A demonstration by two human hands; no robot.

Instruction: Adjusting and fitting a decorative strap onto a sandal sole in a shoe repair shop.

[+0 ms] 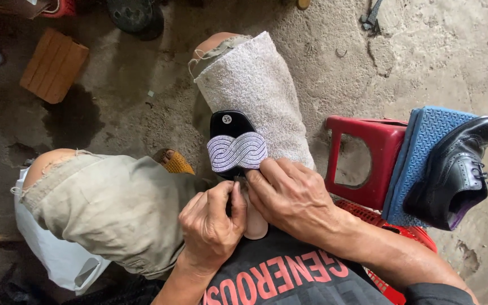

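Around: red stool (380, 148) just right of the sandal (234, 148), carrying a blue mat (425, 141) and black shoe (456, 172); brick (53, 65) well off to its upper left.
Sandal: lying on the towel (261, 93) (over a knee), toe pointing away, long axis running toward the body.
Grip: left hand (213, 223) and right hand (292, 197) pinched closed on the sandal's near end.
Room: bare floor beyond the sandal's toe.

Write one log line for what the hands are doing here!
left hand: grips sandal's heel end | right hand: presses on sandal | black sandal: sparkly silver strap, on grey towel over knee | nearby: red stool, black shoe
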